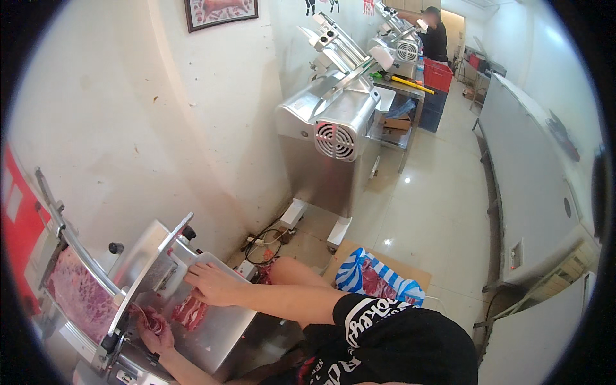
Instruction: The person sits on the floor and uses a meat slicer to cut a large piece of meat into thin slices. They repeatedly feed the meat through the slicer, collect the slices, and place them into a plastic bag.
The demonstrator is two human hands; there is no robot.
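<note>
I am at a metal meat slicer (160, 256) at the lower left. A large block of red, marbled meat (80, 292) lies on its carriage, left of the blade guard. My left hand (154, 328) is cupped close to the guard, around a curled meat slice (152, 317). Across the steel receiving plate (221, 337), my right hand (215, 285) has its fingers stretched out, at the upper edge of some red and white meat slices (190, 313). Its palm side is hidden.
A striped blue and white bag with meat (378, 279) lies on cardboard to my right. A second slicer (333, 122) stands ahead, with cables (273, 240) on the floor before it. Long white cabinets (536, 173) line the right. A person (436, 35) stands far back.
</note>
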